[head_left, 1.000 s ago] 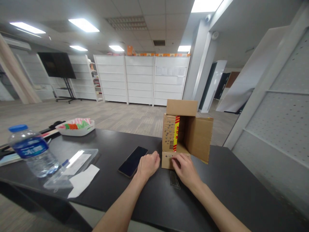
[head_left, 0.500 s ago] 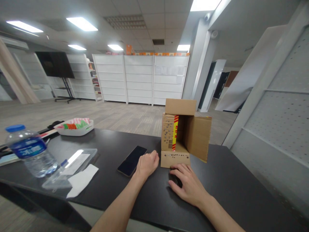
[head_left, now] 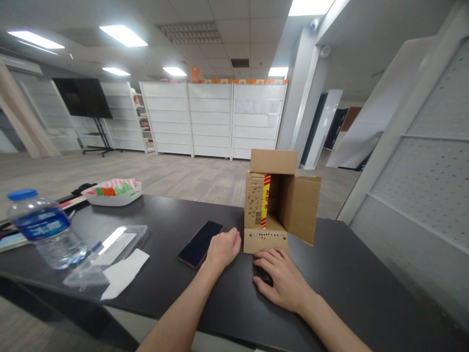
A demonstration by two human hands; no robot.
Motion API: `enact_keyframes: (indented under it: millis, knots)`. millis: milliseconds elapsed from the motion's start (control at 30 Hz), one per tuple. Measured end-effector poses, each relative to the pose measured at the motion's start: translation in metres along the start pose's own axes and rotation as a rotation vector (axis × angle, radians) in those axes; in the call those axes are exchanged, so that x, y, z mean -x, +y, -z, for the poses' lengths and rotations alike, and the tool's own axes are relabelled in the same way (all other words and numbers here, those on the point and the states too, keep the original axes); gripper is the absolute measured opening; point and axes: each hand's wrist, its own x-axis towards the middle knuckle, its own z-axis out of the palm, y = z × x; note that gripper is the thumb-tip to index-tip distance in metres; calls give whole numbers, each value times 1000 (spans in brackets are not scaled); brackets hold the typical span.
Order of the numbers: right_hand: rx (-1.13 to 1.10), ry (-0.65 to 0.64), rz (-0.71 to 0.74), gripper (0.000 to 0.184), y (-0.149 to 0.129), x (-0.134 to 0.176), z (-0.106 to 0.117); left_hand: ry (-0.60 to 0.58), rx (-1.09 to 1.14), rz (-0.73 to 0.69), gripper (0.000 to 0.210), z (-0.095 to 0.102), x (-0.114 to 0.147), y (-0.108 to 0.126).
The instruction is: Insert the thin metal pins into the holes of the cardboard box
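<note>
My left hand [head_left: 224, 248] rests closed on the black table between a phone and a cardboard box; what its curled fingers hold, if anything, is hidden. The dark phone [head_left: 201, 243] lies flat just left of that hand. My right hand [head_left: 279, 274] curves over a black object with fine light ridges [head_left: 264, 275], thumb on the near side and fingers across the far side. Most of this object is covered by the palm. Right in front of both hands stands the open cardboard box [head_left: 266, 240], flaps spread, with red-and-yellow tape on its left flap.
To the left are a water bottle [head_left: 44, 232], a clear plastic case [head_left: 120, 244], a white paper piece [head_left: 126, 275] and a white basket [head_left: 115, 195] with colourful contents. The black table's [head_left: 351, 293] edge runs behind the box. A perforated panel [head_left: 432, 186] stands at right.
My right hand has slid slightly left with the black ridged object under it. My left hand, the box and the phone stay in place.
</note>
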Motion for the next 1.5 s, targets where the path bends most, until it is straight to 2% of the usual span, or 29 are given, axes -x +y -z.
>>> enact_keyframes:
  millis: [433,633,767,867,1067,1167,1267,1500]
  knots:
    - [28,32,12,19,1,-4,-7,-8,7,9,32,2,1,1]
    - [111,81,72,14,2,-7,-11,-22,12,15,33,2,0,1]
    - [90,117,97,18,6,-8,-12,-3,9,-1,31,2,1,1]
    - [7,180,45,22,12,-10,-12,-4,8,0,31,3,1,1]
    - [-232,408,-176,23,26,-22,-13,-46,19,39,31,8,1,4]
    - [-278,482,-253,25,33,-28,-13,-48,19,35,31,9,1,4]
    - [-271,520,-286,27,38,-33,-13,-52,23,35,31,8,1,3]
    - [-242,516,-273,26,39,-39,-15,-25,10,9,32,4,1,1]
